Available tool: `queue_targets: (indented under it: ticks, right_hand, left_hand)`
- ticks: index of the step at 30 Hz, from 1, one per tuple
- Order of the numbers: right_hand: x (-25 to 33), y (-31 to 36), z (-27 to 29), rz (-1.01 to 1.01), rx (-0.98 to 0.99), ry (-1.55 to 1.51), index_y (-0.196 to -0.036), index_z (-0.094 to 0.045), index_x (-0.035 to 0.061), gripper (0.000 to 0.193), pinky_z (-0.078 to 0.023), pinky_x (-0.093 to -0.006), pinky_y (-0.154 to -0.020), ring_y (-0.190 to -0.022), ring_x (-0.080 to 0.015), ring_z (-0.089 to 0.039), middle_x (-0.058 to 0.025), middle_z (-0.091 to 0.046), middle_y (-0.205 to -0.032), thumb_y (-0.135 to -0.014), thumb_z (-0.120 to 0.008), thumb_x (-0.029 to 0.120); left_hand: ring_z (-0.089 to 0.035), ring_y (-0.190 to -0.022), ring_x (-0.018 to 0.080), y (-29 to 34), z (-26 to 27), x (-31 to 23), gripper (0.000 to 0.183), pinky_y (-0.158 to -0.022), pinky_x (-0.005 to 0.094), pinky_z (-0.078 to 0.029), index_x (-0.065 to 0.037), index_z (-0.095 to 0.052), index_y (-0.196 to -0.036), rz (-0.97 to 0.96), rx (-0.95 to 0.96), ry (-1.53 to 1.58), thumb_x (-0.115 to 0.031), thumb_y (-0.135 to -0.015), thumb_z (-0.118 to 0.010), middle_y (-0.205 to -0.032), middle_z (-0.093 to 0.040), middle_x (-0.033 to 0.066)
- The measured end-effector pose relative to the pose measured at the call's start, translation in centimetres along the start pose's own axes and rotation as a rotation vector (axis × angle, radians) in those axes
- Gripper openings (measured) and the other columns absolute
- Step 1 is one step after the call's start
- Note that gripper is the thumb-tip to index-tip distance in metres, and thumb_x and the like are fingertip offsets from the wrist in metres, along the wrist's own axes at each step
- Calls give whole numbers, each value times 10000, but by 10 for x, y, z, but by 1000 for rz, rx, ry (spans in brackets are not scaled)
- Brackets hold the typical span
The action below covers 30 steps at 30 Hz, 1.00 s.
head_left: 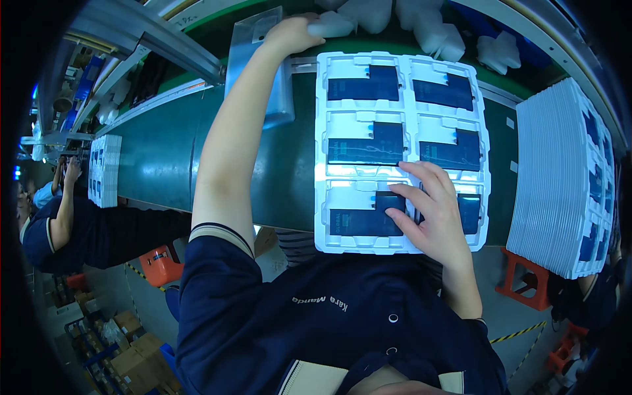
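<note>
Before me lies a white moulded plastic tray [321, 158], its several pockets each holding a flat, dark L-shaped phone battery [359, 148]. My right hand [438, 214] rests over the tray's near part with its fingers apart. Its thumb and forefinger touch or hover by the near left battery [359, 222]; the palm partly covers the near right battery [469, 212]. My left hand [294, 34] reaches to the far side, beside a clear plastic box [280, 92] and a translucent white bag-like piece [331, 25]. Its fingertips are partly hidden, so any hold is unclear.
To the right stands a tall stack of similar white trays [550, 178]; a smaller stack [105, 171] is at far left, near another person [62, 224]. More translucent white pieces [431, 33] lie on the green far strip. An orange stool [526, 280] stands below the right stack.
</note>
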State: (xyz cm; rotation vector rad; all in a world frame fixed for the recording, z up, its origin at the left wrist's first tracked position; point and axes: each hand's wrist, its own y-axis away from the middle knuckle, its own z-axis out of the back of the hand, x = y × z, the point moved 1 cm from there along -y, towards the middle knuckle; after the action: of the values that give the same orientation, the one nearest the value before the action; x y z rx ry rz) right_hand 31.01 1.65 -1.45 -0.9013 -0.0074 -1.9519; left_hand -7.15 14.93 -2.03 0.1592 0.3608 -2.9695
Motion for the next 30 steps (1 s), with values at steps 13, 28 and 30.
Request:
queue_targets:
  ticks: [13, 28, 30]
  right_hand:
    - [22, -7, -16, -243, -243, -1133, -1455, -216, 41, 901, -424, -361, -972, -1207, -230, -466, -141, -331, -1422, -734, -756, 19]
    - [8, 6, 4, 349, -465, -154, -1264, -523, 103, 647, -530, -371, -821, -1035, -330, -609, -233, -497, -1297, -681, -723, -93]
    - [8, 12, 5, 402, -420, -150, -1232, -533, 101, 592, -532, -380, -801, -1007, -336, -614, -229, -504, -1280, -695, -717, -63]
  left_hand:
    - [-503, -1154, 197, 209, 39, -178, 533, -914, 316, -460, -61, -350, -1291, -14, -131, 1724, -115, -869, -671, -1308, -417, 129]
    - [-326, -1364, 357, 236, 46, -160, 1114, -1092, 443, -273, -38, -207, -1475, -321, 257, 1982, -294, -591, -835, -1523, -198, 255]
    - [-395, -1318, 323, 234, 49, -162, 1119, -1073, 405, -305, -30, -217, -1471, -104, 331, 2145, -304, -589, -848, -1468, -322, 230]
